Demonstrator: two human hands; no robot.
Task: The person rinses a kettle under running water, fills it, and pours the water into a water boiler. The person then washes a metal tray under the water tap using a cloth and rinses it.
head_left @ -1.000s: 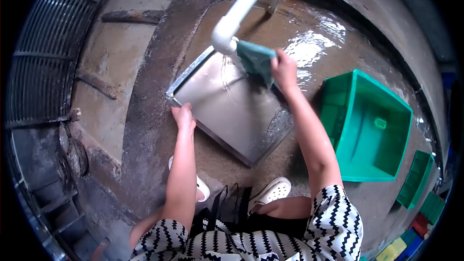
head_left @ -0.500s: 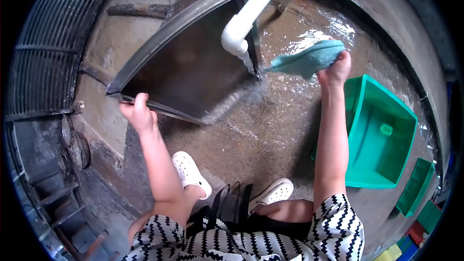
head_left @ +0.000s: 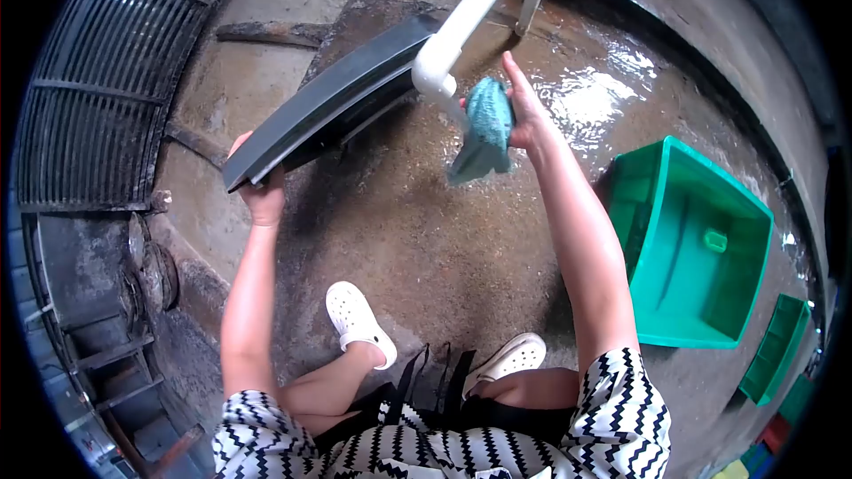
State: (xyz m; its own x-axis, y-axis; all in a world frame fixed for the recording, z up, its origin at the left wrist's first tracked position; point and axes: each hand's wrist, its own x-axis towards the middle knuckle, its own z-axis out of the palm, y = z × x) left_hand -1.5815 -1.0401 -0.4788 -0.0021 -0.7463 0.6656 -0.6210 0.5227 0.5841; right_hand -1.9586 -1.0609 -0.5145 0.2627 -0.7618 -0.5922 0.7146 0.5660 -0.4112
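Note:
My left hand (head_left: 263, 200) grips the near left corner of a dark metal tray (head_left: 328, 98), which is tilted so that its long rim faces up. Most of the tray's inner face is hidden from me. In my right hand (head_left: 527, 117) is a bunched teal cloth (head_left: 486, 129), its lower end hanging down. The thumb stands out while the other fingers are partly hidden behind the cloth. Just left of the cloth is the mouth of a white pipe (head_left: 457, 35), with water coming out beside the cloth.
A green plastic bin (head_left: 692, 257) lies to the right, with a smaller green bin (head_left: 775, 350) beyond it. Slatted dark metal grating (head_left: 98, 98) is at the left. The concrete floor (head_left: 426, 239) is wet, and my white clogs (head_left: 358, 324) rest on it.
The tray has tipped from showing its inner face to showing its rim edge. My right hand has brought the cloth left and slightly down, close to the pipe mouth.

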